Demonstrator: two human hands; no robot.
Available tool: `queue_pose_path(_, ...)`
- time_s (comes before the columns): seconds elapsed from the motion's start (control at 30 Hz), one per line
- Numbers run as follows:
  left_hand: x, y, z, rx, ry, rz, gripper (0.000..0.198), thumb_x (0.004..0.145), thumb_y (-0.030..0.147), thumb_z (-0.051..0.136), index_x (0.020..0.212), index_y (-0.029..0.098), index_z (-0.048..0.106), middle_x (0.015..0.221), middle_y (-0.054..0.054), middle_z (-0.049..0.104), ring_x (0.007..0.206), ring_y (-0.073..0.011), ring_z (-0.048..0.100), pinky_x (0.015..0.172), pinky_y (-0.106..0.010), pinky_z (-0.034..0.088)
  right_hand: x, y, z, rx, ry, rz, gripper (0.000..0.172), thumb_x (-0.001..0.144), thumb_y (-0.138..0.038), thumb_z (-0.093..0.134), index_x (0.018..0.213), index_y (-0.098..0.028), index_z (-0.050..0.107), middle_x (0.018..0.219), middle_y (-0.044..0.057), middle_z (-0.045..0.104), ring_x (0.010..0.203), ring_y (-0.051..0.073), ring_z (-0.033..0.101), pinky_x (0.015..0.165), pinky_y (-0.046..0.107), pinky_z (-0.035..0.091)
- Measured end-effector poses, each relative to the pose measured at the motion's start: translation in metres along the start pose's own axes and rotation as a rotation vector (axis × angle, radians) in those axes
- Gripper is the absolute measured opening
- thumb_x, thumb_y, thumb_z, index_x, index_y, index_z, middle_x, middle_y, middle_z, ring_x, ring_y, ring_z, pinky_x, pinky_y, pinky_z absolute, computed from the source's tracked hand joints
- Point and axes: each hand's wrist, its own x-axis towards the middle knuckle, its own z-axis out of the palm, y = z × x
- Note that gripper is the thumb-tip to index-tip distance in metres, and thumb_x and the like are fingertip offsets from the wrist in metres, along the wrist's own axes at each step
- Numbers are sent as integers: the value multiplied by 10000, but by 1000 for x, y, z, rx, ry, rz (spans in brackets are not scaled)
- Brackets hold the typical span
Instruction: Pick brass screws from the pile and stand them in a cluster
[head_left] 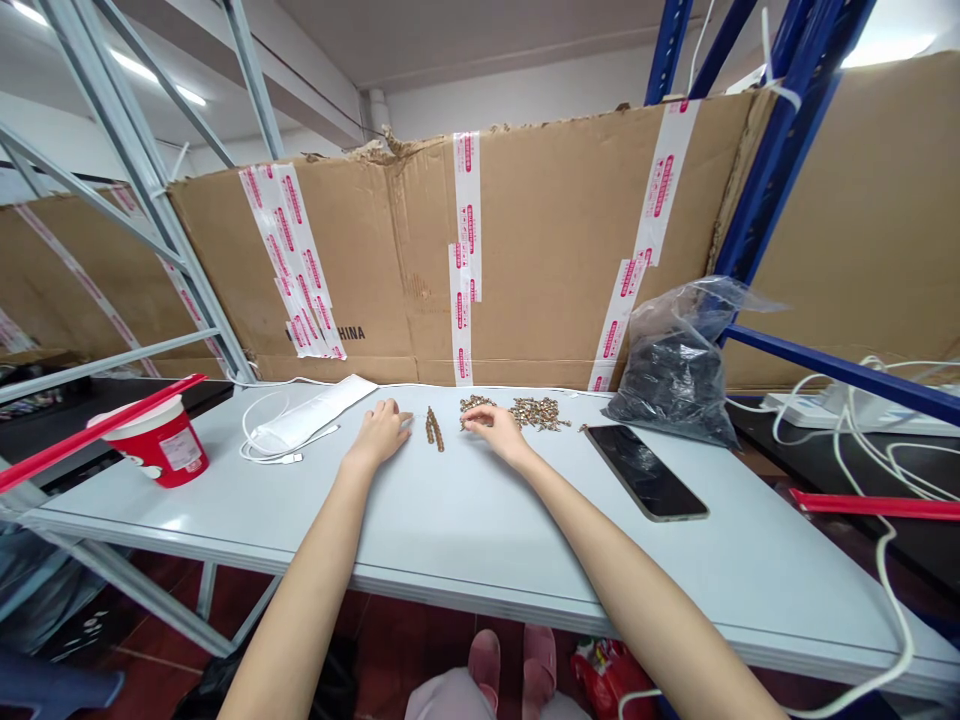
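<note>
Roughly midway between left fingers (390, 412) and right fingers (482, 414): brass-coloured rows (438, 434).

a smooth, pale grey table (465, 525) carries everything, its long near edge at six o'clock. taking its middle as the centre, a red and white cup (161, 462) stands between nine and ten o'clock. at ten lie a flat white pouch (319, 412) and a looped white cable (259, 455). toward eleven, two short rows of small brass bits (439, 435) lie side by side. loose brass bits (538, 412) spread from twelve to one. a plastic bag (675, 385) of dark stuff sits at two, a black phone (645, 472) at three.
</note>
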Motion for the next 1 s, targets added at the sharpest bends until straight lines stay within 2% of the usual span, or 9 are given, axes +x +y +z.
queue_pose_path(0.1,0,1,-2,3,38,6,398,841,317,400,1216,232,500,1121,-112,438,1078,-256,375,885,-377,320,0,-1,0,-8,-3,7,127,682,-175,592,790,-156,656,793,41,676,719,135,606,752,300,460)
queue_pose_path(0.27,0,1,1,-3,-18,29,368,845,353,394,1182,293,528,1109,-94,442,1074,-252,380,883,-376,318,-1,-2,1,-19,-6,2,135,682,-182,590,793,-149,660,810,48,677,724,135,600,747,290,452)
queue_pose_path(0.43,1,-3,7,3,-35,4,386,845,365,403,1205,270,505,1096,-109,452,1064,-267,389,861,-393,334,-2,-2,1,-10,-19,-4,134,680,-181,589,791,-151,657,815,46,673,724,132,594,744,287,449)
queue_pose_path(0.53,1,-1,2,-27,69,49,407,844,331,423,1241,251,457,1109,-106,448,1049,-256,401,860,-383,337,-1,0,2,3,-22,-6,138,680,-187,591,794,-146,656,815,51,671,718,132,591,743,285,447)
queue_pose_path(0.63,-2,9,-10,-98,266,133,387,868,309,394,1246,230,431,1129,-98,445,1048,-234,404,881,-363,328,0,3,2,43,-18,-25,143,675,-201,595,793,-145,653,820,56,668,717,136,590,736,285,446)
queue_pose_path(0.77,-4,30,-18,-171,478,338,332,879,343,394,1178,221,470,1079,-85,491,993,-205,443,856,-343,352,3,8,3,116,-16,-7,178,657,-242,613,806,-152,651,792,50,664,690,143,587,704,288,447)
queue_pose_path(0.9,-3,47,-10,-154,549,577,259,870,336,431,1055,195,544,942,-66,554,876,-180,482,736,-301,389,4,11,5,158,-9,7,198,619,-268,641,789,-166,651,751,29,657,638,136,557,670,288,440)
queue_pose_path(1.0,-1,53,-3,-154,592,631,212,889,269,400,958,177,578,848,-53,572,789,-157,482,684,-274,393,4,12,7,231,-29,24,181,599,-252,645,765,-179,647,721,13,652,619,133,549,662,293,440)
